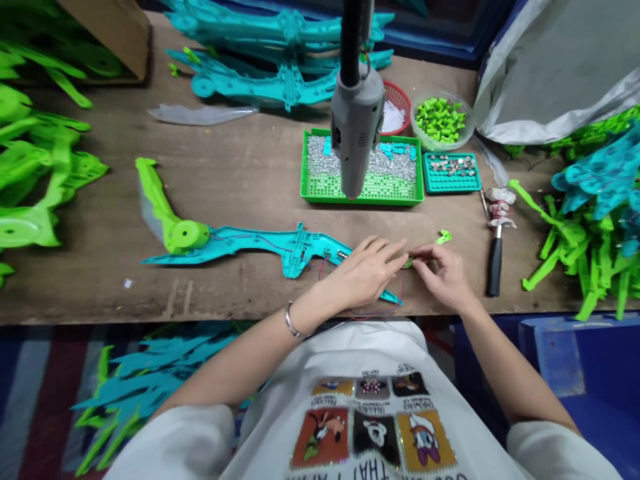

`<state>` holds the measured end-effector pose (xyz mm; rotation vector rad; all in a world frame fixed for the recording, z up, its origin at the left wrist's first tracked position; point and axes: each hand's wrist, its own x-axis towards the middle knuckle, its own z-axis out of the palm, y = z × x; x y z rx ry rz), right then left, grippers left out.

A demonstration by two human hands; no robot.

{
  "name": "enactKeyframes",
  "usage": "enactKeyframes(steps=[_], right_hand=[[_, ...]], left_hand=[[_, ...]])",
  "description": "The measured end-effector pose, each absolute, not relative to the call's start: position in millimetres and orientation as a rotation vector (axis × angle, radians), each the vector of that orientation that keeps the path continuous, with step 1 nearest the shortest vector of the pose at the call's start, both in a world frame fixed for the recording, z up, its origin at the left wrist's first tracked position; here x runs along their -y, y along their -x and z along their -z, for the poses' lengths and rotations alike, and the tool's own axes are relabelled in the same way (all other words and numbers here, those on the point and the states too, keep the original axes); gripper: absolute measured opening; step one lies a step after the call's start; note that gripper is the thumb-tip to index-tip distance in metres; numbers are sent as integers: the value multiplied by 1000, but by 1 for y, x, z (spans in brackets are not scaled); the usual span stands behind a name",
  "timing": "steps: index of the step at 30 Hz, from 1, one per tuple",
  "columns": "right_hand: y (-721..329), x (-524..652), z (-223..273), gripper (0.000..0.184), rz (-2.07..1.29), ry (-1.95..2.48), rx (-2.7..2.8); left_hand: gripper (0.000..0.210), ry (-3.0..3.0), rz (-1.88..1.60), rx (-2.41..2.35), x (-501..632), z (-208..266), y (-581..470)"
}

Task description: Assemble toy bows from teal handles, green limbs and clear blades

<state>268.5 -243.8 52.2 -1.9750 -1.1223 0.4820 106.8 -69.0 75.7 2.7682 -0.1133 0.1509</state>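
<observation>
My left hand [370, 270] lies palm down, fingers stretched out, across the right end of a long turquoise plastic shell [255, 240]. Thin red and dark wires and a small metal spring show in the shell beside the hand; what is under the palm is hidden. Close to the left fingertips, the thumb and finger of my right hand [443, 273] pinch a small green piece [409, 263], mostly covered. Just beyond the right hand pokes out a lime-green plastic end [443, 237]; I cannot tell whether both belong to one part. A lime-green arm [165, 207] rests on the shell's left end.
A grey electric screwdriver [355, 127] hangs over a green tray [363, 193] of screws. Nearby are a teal tray [453, 187] of metal discs, a bowl [467, 130] of green pieces, a red basket [406, 100] and a hammer [495, 260]. Plastic parts [590, 247] pile up at right.
</observation>
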Motion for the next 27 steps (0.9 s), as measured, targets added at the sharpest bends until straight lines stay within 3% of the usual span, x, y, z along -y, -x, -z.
enactKeyframes(steps=[3, 6, 12, 27], right_hand=[[-269, 241, -49, 10, -489, 1992, 1173], [-271, 239, -49, 11, -506, 1990, 1177], [-268, 234, -49, 12, -514, 1983, 1176], [-262, 227, -53, 8, -484, 2057, 1161]], left_hand=[[34, -2716, -264, -271, 93, -80, -94], [53, -2709, -296, -502, 125, -77, -88], [27, -2688, -275, -567, 161, -60, -99], [25, -2708, -217, -632, 112, -67, -91]])
